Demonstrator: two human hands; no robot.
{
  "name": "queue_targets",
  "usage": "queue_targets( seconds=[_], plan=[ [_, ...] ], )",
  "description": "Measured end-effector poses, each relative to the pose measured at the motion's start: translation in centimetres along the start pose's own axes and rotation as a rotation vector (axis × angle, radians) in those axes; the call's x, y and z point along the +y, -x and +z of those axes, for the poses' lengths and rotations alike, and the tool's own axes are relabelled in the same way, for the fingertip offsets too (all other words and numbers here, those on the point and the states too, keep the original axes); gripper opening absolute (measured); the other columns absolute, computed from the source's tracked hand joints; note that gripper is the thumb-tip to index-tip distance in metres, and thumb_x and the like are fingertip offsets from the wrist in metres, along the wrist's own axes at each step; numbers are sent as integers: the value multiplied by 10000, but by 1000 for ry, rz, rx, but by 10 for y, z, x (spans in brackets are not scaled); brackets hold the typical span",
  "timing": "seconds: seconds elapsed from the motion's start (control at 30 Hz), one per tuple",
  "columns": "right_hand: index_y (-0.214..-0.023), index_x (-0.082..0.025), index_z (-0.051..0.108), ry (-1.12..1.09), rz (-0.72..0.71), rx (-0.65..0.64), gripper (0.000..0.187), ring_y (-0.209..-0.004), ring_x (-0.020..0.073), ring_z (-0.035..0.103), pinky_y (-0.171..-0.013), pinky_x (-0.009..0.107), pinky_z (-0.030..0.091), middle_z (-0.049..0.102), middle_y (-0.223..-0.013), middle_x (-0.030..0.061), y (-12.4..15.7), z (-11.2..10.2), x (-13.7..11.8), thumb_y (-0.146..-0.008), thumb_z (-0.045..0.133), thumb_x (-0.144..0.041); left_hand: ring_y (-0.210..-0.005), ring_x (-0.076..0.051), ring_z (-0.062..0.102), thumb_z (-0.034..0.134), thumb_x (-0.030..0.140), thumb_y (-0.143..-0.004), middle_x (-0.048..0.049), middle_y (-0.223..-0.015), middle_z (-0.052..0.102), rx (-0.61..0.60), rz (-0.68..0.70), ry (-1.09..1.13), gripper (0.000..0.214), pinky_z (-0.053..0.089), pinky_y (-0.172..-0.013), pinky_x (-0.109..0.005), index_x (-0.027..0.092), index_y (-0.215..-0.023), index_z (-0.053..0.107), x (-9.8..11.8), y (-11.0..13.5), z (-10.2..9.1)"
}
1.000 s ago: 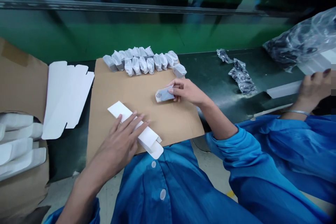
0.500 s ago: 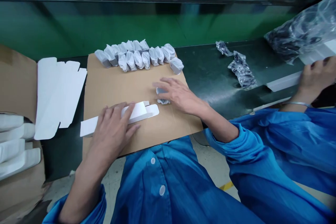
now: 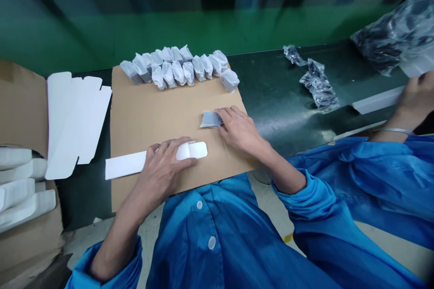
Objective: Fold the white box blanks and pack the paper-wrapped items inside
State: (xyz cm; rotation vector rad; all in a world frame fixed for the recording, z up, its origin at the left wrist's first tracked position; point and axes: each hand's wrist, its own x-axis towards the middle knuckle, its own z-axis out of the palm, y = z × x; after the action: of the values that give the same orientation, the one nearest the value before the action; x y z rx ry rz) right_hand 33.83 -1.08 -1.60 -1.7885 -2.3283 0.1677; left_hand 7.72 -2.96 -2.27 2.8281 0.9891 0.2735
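Note:
A long white carton (image 3: 125, 165) lies on the cardboard sheet (image 3: 156, 113), its end flap open toward the right. My left hand (image 3: 166, 158) is closed over its right part, thumb on the near side and fingers across the top. Between the fingertips and thumb of my right hand (image 3: 235, 127) is the right end of a small grey wrapped packet (image 3: 210, 119), low over or on the cardboard. Part of that packet is hidden by the fingers. Several similar wrapped packets (image 3: 178, 72) stand in rows along the sheet's far edge.
Flat white carton blanks (image 3: 76, 122) lie at the left, beside a cardboard box (image 3: 23, 79) holding white cartons (image 3: 25, 201). Clear-bagged dark parts (image 3: 318, 83) lie on the dark green bench (image 3: 271, 99). A co-worker's hand (image 3: 415, 99) is at the right, by another white carton (image 3: 378, 99).
My left hand has slid right along the carton toward its flap end. My right hand, earlier spread over the packet, has closed on its right end, and the packet now lies turned lengthwise.

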Motion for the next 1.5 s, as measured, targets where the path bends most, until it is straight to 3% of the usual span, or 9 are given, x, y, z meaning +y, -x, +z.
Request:
queue_targets(
  seconds=[0.23, 0.37, 0.77, 0.97, 1.1, 1.23, 1.33, 1.4, 1.5],
  plan=[
    [-1224, -169, 582, -418, -202, -110, 366, -1069, 216, 607, -937, 350, 503, 650, -1153, 93, 30, -18, -14, -862, 576, -116, -1201, -298, 520, 519, 58, -904, -105, -1401, 529, 85, 32, 99, 367, 377, -851, -442, 324, -1009, 749, -1, 3, -1],
    [-1291, -160, 560, -334, -253, -142, 372, -1071, 229, 595, -932, 389, 519, 635, -1149, 116, 39, -6, -31, -938, 468, -92, -1208, -287, 525, 515, 48, -904, -97, -1359, 555, 123, 62, 118, 348, 369, -853, -428, 298, -944, 753, -3, 4, -1],
    [-1540, -168, 280, -681, -56, -17, 628, -1233, 217, 589, -1047, 418, 513, 601, -1359, 150, 43, 24, -70, -947, 481, -136, -1240, -267, 540, 494, 77, -927, -94, -1387, 554, 163, 44, 118, 357, 420, -915, -418, 310, -1083, 716, -4, 11, 4],
    [-1470, -208, 437, -1130, 158, -7, 553, -1101, 172, 677, -974, 357, 557, 683, -1263, 101, 30, 27, -83, -923, 510, -170, -1251, -243, 564, 548, 148, -931, -148, -1337, 595, 450, -95, 119, 258, 468, -1005, -413, 236, -1161, 623, 21, -3, 20],
    [-1271, -205, 652, -1098, 238, 114, 415, -931, 200, 710, -841, 363, 580, 746, -1029, 82, 16, -6, -39, -858, 649, -251, -1362, -236, 507, 573, 269, -950, -137, -1466, 531, 461, -86, -6, 434, 428, -1080, -388, 268, -1377, 495, 15, -2, -6],
    [-1153, -310, 744, -684, 318, 393, 337, -838, 202, 692, -733, 380, 512, 756, -968, 77, 13, -62, 74, -817, 720, -310, -1424, -342, 434, 541, 419, -947, -188, -1532, 463, 407, -596, -201, 587, 353, -1145, -520, 182, -1470, 421, -43, 22, -37],
    [-992, -336, 779, -282, 273, 387, 281, -635, 196, 647, -543, 376, 426, 724, -744, 78, 14, -83, 149, -847, 648, -537, -1384, -412, 467, 457, 321, -948, -276, -1481, 486, 235, -842, -206, 514, 413, -1076, -553, 52, -1383, 511, -88, 38, -37],
    [-939, -344, 772, -40, 191, 380, 345, -637, 265, 644, -536, 428, 425, 695, -701, 94, 13, -83, 164, -879, 559, -610, -1305, -411, 549, 368, 226, -948, -297, -1376, 577, 212, -893, -199, 452, 472, -995, -530, 25, -1290, 586, -105, 43, -33],
    [-1137, -314, 717, 59, 142, 455, 324, -990, 409, 645, -781, 598, 460, 714, -1034, 175, 14, -66, 118, -948, 507, -473, -1085, -422, 677, 271, 229, -977, -308, -1118, 698, 313, -983, -243, 492, 515, -850, -547, 15, -1251, 619, -109, 46, -37]
  ],
)
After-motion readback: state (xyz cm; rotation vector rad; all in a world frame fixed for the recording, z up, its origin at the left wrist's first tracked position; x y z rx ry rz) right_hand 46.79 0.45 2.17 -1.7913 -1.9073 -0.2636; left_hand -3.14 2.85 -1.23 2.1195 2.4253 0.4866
